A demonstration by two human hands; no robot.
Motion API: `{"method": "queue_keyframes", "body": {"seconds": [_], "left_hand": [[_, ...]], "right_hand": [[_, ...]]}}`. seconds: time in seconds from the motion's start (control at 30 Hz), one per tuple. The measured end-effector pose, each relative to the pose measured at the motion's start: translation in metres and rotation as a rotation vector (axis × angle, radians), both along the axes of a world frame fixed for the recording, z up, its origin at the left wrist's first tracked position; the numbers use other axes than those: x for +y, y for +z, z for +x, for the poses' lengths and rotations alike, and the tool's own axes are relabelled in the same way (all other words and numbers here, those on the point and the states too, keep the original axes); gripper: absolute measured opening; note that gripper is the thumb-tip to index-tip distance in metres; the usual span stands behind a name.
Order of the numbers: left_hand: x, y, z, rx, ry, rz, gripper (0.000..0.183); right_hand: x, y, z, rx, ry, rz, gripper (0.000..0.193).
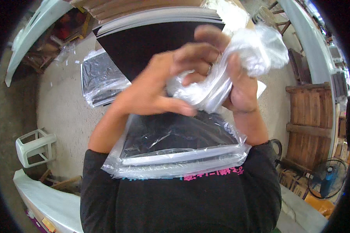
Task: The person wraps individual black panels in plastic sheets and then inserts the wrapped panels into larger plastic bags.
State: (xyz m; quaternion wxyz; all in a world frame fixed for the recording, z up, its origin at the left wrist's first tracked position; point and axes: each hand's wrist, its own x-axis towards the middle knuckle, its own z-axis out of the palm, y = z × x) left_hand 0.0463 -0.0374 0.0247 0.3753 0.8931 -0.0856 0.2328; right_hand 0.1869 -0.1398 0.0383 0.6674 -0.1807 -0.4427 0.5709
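A clear plastic bag (175, 155) holding a stack of dark sheets rests against my chest. Both hands are raised over it, close to the camera. My left hand (163, 85) grips the gathered, twisted neck of the bag (198, 93), fingers curled around it. My right hand (237, 85) clutches the crumpled loose end of the plastic (264, 48) from the other side. The hands touch each other around the bunched plastic and are slightly blurred.
A stack of black sheets with white edges (144, 39) lies ahead on the concrete floor. Another bagged stack (101, 77) sits at left. A white plastic stool (35, 145) lies at lower left, a wooden pallet (309, 116) at right, a fan (326, 178) at lower right.
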Motion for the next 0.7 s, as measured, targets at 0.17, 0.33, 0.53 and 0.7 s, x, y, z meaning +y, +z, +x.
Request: {"method": "queue_keyframes", "body": {"seconds": [0.17,0.33,0.53,0.7], "left_hand": [[0.004,-0.043,-0.003,0.333,0.267,-0.12,0.033],[-0.004,-0.031,0.008,-0.132,0.74,-0.15,0.026],[0.016,-0.04,0.002,0.002,0.639,-0.653,0.022],[-0.007,-0.044,0.009,-0.167,0.641,-0.398,0.043]], "right_hand": [[0.014,-0.038,0.019,-0.237,-0.166,-0.206,0.039],[0.018,-0.067,0.01,0.065,-0.313,-0.397,0.023],[0.019,-0.066,0.013,0.102,-0.354,-0.427,0.018],[0.02,-0.058,0.012,0.122,-0.253,-0.449,0.018]]}}
